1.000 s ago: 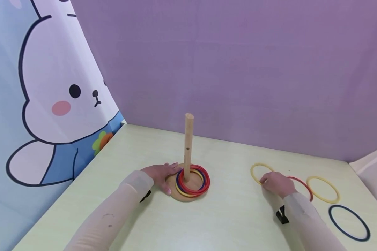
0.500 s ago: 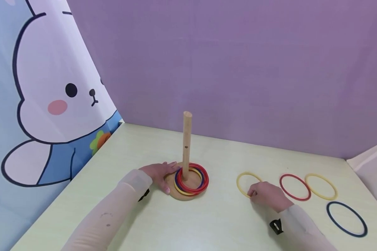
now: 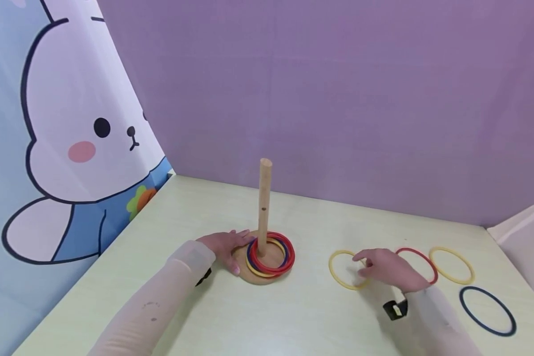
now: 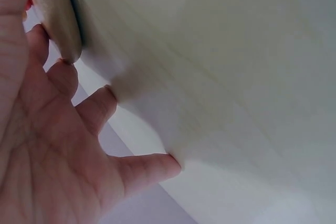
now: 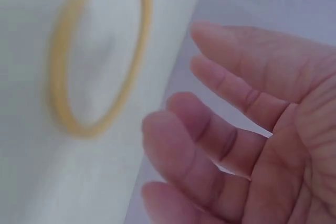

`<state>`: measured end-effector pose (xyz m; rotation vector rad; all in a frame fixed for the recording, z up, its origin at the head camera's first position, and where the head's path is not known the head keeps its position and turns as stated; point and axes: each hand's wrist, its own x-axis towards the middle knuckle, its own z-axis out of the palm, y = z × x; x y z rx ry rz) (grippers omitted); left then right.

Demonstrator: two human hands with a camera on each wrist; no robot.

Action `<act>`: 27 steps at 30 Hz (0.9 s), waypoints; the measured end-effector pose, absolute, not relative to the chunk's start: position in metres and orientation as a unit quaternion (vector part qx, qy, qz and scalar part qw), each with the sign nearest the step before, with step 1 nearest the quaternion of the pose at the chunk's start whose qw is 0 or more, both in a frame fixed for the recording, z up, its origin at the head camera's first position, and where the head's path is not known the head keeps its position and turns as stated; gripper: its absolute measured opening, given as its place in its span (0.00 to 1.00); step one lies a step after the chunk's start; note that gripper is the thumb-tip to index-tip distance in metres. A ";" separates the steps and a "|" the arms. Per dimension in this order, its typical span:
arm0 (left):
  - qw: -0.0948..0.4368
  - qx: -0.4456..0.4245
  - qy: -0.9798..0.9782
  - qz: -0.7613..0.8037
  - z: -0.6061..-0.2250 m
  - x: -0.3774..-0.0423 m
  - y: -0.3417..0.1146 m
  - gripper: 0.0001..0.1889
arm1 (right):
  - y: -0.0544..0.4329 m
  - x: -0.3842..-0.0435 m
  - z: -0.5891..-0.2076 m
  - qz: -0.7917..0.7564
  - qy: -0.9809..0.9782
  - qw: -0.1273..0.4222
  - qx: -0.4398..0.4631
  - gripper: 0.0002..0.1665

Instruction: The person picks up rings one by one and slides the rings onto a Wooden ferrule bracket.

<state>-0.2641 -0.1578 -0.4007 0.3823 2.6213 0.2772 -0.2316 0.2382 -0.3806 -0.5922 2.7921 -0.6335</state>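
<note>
A round wooden base carries an upright wooden peg, with red, blue and yellow rings stacked loosely round its foot. My left hand rests at the base's left edge, fingers spread; in the left wrist view some fingertips touch the rim of the base. Just over a yellow ring lying on the table is my right hand. In the right wrist view its fingers are loosely bent, apart from the yellow ring, and hold nothing.
To the right of my right hand lie a red ring, another yellow ring and a dark blue ring. A purple cloth stands behind the table, and a cartoon-printed cloth hangs at left.
My right hand has drawn the yellow ring to the left and toward me, away from the red ring, then let it go and lifted slightly. The left hand stays on the base.
</note>
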 end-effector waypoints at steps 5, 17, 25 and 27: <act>0.239 0.139 0.955 0.109 -0.398 -0.263 -0.157 0.51 | 0.255 -0.239 -0.379 -0.287 0.934 0.135 -0.167 0.22; 0.231 0.149 0.956 0.098 -0.401 -0.264 -0.160 0.51 | 0.260 -0.256 -0.402 -0.342 0.920 0.177 -0.067 0.26; 0.228 0.164 0.954 0.108 -0.401 -0.264 -0.161 0.51 | 0.256 -0.260 -0.409 -0.310 0.934 0.176 -0.035 0.24; 0.228 0.168 0.953 0.108 -0.400 -0.263 -0.161 0.51 | 0.255 -0.259 -0.409 -0.307 0.934 0.177 -0.034 0.23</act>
